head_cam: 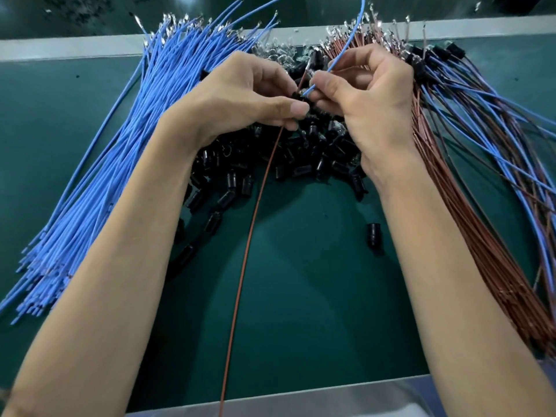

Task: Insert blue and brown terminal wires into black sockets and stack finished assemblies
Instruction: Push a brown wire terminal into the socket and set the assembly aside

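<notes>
The counter [301, 311] is covered with a smooth, dark green mat and has a pale metal strip along its far edge. On the left lies a fanned blue bundle [120, 152] of thin, glossy insulated wires, with bright metal terminals at the far ends. On the right lies a similar brown bundle [469, 245]. Past it are the assemblies [487, 109], blue and brown leads mixed together and running from black sockets. In the centre is a socket pile [301, 161] of small, shiny black cylinders.

Above that pile, the left hand [249, 94] pinches one socket [299, 99] between its thumb and curled fingers [296, 109]. A brown wire [255, 224] comes from under that hand and hangs in a long curve toward the near edge. The right hand [373, 100] pinches a blue wire [334, 63] between its fingers [326, 82], just beside the socket. The wire's near end meets the socket's top, and the rest arcs up and away.
</notes>
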The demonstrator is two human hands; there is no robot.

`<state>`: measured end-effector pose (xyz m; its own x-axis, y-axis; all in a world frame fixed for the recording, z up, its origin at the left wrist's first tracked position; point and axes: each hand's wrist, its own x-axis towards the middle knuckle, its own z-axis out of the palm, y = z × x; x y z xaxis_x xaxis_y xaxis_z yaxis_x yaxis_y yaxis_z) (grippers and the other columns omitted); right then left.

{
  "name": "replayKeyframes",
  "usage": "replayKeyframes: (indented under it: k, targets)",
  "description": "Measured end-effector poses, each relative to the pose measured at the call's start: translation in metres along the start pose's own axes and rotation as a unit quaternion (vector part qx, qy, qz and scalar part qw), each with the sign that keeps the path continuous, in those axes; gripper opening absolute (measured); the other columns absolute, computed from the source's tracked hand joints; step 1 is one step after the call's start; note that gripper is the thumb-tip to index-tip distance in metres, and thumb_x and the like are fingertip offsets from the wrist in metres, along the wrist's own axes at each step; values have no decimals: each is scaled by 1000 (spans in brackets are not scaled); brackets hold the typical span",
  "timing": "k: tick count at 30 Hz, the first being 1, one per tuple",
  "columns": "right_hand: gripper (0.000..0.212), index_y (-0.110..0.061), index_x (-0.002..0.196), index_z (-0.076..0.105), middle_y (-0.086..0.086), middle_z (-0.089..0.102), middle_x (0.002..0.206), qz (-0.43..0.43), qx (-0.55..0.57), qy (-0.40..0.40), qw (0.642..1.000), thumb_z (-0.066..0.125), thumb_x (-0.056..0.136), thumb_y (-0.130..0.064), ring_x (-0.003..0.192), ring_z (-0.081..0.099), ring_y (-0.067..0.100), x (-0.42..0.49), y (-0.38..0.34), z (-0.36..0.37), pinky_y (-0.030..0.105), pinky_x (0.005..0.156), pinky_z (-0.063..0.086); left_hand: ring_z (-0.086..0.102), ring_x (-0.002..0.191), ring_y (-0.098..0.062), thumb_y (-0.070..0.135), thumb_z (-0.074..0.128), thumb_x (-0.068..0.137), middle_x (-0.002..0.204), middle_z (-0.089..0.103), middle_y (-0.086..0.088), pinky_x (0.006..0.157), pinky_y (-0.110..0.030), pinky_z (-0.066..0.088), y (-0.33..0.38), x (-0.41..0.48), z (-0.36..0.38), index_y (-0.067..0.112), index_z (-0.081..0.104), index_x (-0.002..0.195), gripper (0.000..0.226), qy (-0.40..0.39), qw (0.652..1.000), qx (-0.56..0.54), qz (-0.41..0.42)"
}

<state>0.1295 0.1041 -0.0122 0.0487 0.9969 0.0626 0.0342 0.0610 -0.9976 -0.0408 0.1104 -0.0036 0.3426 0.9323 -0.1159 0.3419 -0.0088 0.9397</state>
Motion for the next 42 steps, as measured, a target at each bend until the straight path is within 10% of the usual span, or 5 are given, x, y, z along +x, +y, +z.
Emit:
replayKeyframes:
  k: [16,42]
  targets:
    - [16,-14,80,59,4,71,73,-79,-135,-9,988,75,81,-8,62,68,13,4,5,-5,36,70,58,71,73,-9,20,61,91,83,75,6,67,-17,53,2,-1,-2,17,70,94,10,-36,998,57,11]
    - [17,-14,71,65,-4,64,64,36,-58,-82,994,72,86,-15,62,60,4,2,-3,-6,17,61,48,68,85,-6,30,64,87,82,75,12,69,-14,49,2,-1,-1,26,70,89,8,-35,998,58,19]
